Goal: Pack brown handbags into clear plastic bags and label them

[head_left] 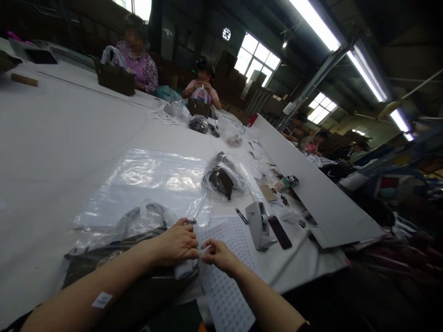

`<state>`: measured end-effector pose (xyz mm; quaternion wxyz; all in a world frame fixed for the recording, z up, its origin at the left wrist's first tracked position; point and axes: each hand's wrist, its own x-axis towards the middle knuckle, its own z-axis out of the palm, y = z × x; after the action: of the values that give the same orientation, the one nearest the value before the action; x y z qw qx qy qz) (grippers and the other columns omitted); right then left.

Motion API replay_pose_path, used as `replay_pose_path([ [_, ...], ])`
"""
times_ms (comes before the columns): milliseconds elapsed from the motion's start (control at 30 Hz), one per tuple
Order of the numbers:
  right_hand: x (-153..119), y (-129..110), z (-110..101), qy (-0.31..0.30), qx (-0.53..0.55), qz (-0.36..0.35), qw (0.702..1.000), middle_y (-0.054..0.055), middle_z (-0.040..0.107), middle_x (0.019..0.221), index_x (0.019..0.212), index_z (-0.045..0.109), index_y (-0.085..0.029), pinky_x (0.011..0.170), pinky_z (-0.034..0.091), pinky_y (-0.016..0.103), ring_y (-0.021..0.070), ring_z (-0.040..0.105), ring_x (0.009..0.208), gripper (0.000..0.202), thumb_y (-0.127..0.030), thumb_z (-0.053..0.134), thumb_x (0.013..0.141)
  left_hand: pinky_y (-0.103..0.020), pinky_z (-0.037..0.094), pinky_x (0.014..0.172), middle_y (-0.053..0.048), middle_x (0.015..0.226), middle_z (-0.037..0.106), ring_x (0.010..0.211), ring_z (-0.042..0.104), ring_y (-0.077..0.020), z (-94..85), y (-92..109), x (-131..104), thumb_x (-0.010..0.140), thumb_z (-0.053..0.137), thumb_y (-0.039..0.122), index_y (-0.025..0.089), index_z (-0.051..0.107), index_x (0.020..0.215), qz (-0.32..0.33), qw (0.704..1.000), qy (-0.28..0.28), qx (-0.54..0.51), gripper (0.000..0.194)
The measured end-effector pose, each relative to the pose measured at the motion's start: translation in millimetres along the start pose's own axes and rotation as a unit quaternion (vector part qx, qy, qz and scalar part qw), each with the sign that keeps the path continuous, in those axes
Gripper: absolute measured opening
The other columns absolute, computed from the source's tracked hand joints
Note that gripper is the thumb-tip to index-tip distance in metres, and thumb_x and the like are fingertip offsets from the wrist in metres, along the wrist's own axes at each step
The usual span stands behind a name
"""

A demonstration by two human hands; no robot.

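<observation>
A dark olive bag [155, 288] in clear plastic lies at the table's near edge, its pale handle wrapping arching up behind my left forearm. My left hand [178, 244] rests over the bag's right end, its fingers curled on the plastic. Close beside it, my right hand [218, 256] has thumb and index finger pinched at a small whitish piece, perhaps a bit of plastic or a sticker. Beneath my right hand lies a sheet of printed labels [230, 281]. One small white label [102, 299] is stuck on my left forearm.
Flat clear plastic bags [155, 180] lie beyond the olive bag. A tape dispenser [257, 226], a phone [280, 232], tweezers [241, 216] and a wrapped dark item [221, 177] are to the right. Two people sit at the far side with bags; others are at the right.
</observation>
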<state>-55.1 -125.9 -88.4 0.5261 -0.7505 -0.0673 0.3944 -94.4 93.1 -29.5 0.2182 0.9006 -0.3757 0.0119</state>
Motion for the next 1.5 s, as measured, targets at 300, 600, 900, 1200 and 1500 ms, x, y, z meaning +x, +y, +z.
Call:
replay_pose_path([
  [300,-25,19,-14,0.102,0.034,-0.051,0.993,-0.001,0.058,0.074,0.092,0.059,-0.017,0.067,0.037,0.026,0.0124,0.051,0.071,0.032,-0.034,0.068,0.067,-0.039,0.016,0.098,0.002,0.074,0.061,0.083,0.05,-0.0174,-15.8,5,7,0.089,0.054,0.029,0.019,0.057,0.07,-0.005,0.998,-0.029,-0.047,0.021],
  [600,-23,29,-5,0.119,0.067,-0.059,0.989,-0.007,0.045,0.053,0.064,0.044,-0.02,0.047,0.036,0.023,0.0097,0.042,0.048,0.021,-0.029,0.063,0.064,-0.043,0.015,0.1,-0.001,0.068,0.063,0.08,0.053,-0.0183,-20.6,-5,14,0.092,0.046,0.027,0.017,0.052,0.054,0.046,0.994,-0.07,-0.067,0.04],
  [900,-51,48,-10,0.099,0.109,-0.02,0.989,-0.005,0.053,0.063,0.087,0.055,-0.018,0.053,0.045,0.026,0.0121,0.052,0.055,0.03,-0.015,0.063,0.058,-0.048,-0.007,0.109,-0.001,0.11,0.064,0.111,0.051,-0.0217,-33.6,-15,-18,0.095,0.038,0.036,0.029,0.064,0.103,-0.002,0.987,-0.108,-0.116,0.028],
  [1200,-69,7,-4,0.115,-0.26,-0.217,0.934,0.005,0.049,0.131,0.119,0.055,-0.028,0.107,0.03,0.044,0.0236,0.041,0.123,0.038,-0.032,0.058,0.081,-0.052,-0.005,0.11,-0.004,0.15,0.016,0.138,0.009,-0.0292,-21.5,-13,-64,0.09,0.028,0.059,0.03,0.011,0.145,-0.071,0.99,-0.038,-0.116,0.064],
  [1500,-56,6,-2,0.157,-0.216,-0.166,0.949,0.007,0.062,0.111,0.113,0.057,-0.023,0.089,0.047,0.042,0.0228,0.058,0.097,0.033,-0.041,0.048,0.087,-0.047,0.012,0.113,-0.004,0.152,0.013,0.138,0.012,-0.0271,-13.5,8,-104,0.092,0.024,0.058,0.026,0.016,0.145,-0.183,0.969,0.085,-0.14,0.062],
])
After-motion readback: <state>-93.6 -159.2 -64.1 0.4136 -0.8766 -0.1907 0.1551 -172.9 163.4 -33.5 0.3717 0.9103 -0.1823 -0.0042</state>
